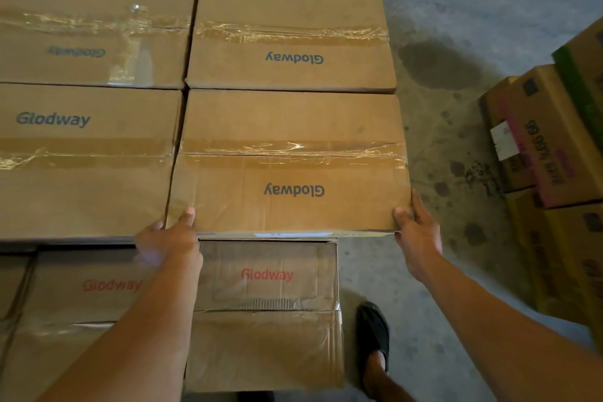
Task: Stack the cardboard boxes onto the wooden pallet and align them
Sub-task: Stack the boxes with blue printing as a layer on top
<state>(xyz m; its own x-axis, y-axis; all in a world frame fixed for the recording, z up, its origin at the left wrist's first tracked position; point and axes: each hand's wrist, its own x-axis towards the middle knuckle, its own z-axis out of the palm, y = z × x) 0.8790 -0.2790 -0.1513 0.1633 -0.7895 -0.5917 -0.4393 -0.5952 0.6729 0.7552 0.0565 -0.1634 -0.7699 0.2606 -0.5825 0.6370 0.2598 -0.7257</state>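
Left hand (169, 235) at 7 o'clock, right hand (414, 232) at 4 o'clock, each pinching a near corner of the Glodway box (290, 166). It's up top beside 3 neighbouring boxes (290, 39). Only final squaring seems left; the pallet's hidden.

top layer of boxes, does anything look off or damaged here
The near right box, gripped at its near corners by the left hand and right hand, overhangs the lower box on the right. That lower box also has torn tape exposing corrugation. Only the near left box reads upright.
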